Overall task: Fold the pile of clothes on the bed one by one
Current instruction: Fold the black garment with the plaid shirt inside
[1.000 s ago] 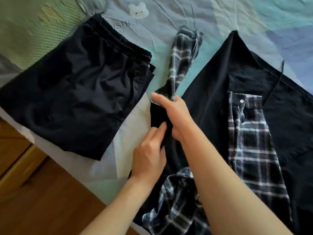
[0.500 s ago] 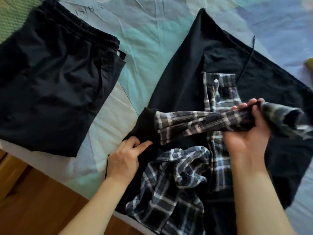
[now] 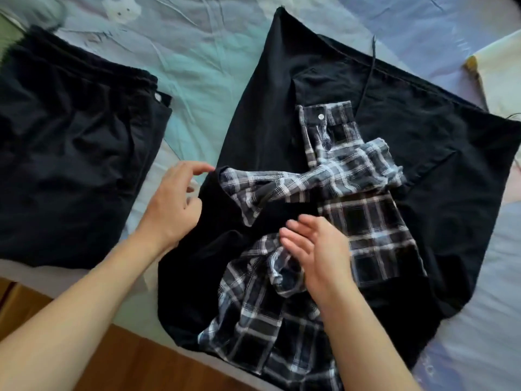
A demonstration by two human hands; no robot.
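Hovering loose-fingered, holding nothing: left hand (image 3: 172,201) at the black-and-plaid shirt (image 3: 352,193) edge, right hand (image 3: 315,249) above its plaid

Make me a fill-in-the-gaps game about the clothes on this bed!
1. The sleeve lying across the black garment has a ____ pattern.
2. The folded dark shorts lie on the person's ____ side.
3. Both hands, left and right, are holding ____.
4. The printed animal sits on the bed sheet, whose colour is pale ____.

Missing words: plaid; left; nothing; blue
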